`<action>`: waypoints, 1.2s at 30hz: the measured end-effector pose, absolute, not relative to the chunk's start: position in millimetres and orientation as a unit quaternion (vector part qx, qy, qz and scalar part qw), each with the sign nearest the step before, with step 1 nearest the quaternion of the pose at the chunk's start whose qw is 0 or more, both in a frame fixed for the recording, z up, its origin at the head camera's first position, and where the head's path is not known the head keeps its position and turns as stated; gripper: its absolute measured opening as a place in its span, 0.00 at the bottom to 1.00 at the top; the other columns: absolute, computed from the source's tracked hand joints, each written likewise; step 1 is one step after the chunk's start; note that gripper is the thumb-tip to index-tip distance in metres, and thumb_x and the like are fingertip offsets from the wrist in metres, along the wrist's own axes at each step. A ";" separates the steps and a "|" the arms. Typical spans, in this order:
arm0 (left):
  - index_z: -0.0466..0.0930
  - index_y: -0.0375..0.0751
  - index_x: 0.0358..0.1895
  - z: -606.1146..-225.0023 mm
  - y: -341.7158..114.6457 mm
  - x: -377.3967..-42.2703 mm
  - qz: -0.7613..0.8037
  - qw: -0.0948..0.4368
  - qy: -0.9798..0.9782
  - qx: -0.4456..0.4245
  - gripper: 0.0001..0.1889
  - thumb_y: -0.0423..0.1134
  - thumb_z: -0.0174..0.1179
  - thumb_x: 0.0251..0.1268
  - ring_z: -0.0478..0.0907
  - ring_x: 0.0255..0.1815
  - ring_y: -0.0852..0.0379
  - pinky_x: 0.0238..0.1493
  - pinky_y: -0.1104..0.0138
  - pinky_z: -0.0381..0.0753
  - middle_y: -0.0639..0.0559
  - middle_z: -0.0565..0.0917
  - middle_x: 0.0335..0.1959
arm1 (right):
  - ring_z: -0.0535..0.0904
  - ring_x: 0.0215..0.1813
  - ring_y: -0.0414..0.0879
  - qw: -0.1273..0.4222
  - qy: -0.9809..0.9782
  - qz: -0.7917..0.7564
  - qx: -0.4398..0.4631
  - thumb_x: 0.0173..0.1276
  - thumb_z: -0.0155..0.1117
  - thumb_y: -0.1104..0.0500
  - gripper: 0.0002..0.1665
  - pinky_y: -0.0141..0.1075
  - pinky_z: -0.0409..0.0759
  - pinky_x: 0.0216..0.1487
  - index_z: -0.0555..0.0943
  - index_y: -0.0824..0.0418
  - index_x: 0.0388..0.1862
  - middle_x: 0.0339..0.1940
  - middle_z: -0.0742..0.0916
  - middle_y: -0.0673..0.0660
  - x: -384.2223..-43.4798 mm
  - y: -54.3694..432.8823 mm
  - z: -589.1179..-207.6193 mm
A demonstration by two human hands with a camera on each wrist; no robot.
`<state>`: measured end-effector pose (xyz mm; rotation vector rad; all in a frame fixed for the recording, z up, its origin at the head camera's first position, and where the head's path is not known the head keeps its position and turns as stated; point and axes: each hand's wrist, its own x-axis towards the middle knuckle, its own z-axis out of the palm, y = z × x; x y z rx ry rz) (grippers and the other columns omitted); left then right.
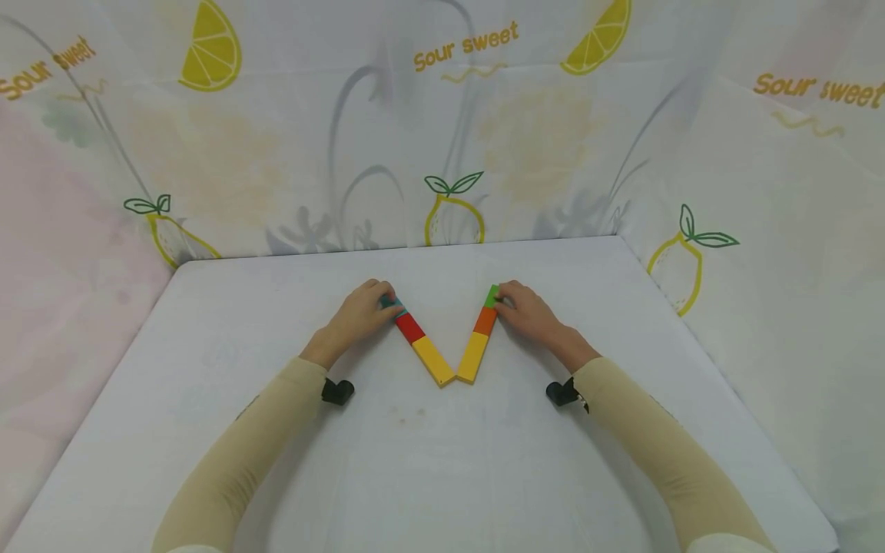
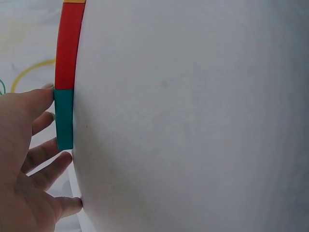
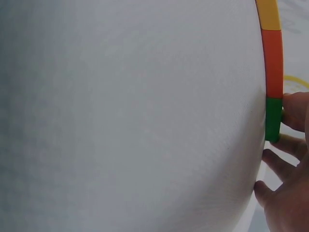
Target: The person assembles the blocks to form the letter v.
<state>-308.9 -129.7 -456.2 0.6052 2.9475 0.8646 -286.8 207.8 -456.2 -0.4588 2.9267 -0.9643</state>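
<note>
Two rows of flat coloured blocks lie on the white table, forming a V in the head view. The left row has a teal block [image 2: 64, 118] at its far end, then a red block [image 1: 410, 329] and a yellow block [image 1: 434, 362]. My left hand [image 1: 358, 313] pinches the teal block, partly covering it from above. In the right row a green block [image 1: 491, 296] is followed by an orange block [image 1: 485, 321] and another yellow block [image 1: 473, 358]. My right hand [image 1: 534, 313] holds the green block between thumb and fingers. Both yellow blocks meet at their near corners.
The white table [image 1: 442, 476] stretches around the blocks, its back edge against a hanging cloth [image 1: 276, 138] printed with lemons and lettering. Black wrist mounts [image 1: 339, 392] stick out from both sleeves, close over the table.
</note>
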 end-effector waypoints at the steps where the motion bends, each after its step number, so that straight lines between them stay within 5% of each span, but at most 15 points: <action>1: 0.77 0.45 0.44 -456.2 -129.4 -308.9 0.276 0.005 0.942 0.192 0.12 0.48 0.62 0.69 0.73 0.43 0.50 0.48 0.58 0.75 0.47 0.78 0.45 | 0.75 0.65 0.54 0.013 0.939 -0.310 -0.148 0.76 0.55 0.58 0.11 0.49 0.73 0.68 0.77 0.62 0.51 0.60 0.81 0.60 -286.8 208.0 -456.2; 11: 0.77 0.44 0.44 -458.4 -128.8 -308.4 0.275 0.009 0.943 0.185 0.12 0.47 0.62 0.68 0.73 0.45 0.50 0.51 0.57 0.76 0.46 0.78 0.47 | 0.77 0.57 0.55 -0.012 0.937 -0.308 -0.166 0.75 0.54 0.60 0.09 0.51 0.75 0.63 0.77 0.63 0.48 0.56 0.81 0.62 -284.0 206.6 -457.8; 36: 0.76 0.45 0.43 -453.9 -127.8 -306.6 0.269 0.027 0.945 0.185 0.14 0.51 0.63 0.67 0.73 0.47 0.49 0.53 0.56 0.76 0.46 0.79 0.51 | 0.76 0.63 0.54 0.016 0.938 -0.310 -0.151 0.76 0.56 0.58 0.10 0.48 0.73 0.67 0.77 0.62 0.50 0.59 0.81 0.60 -285.9 207.3 -452.8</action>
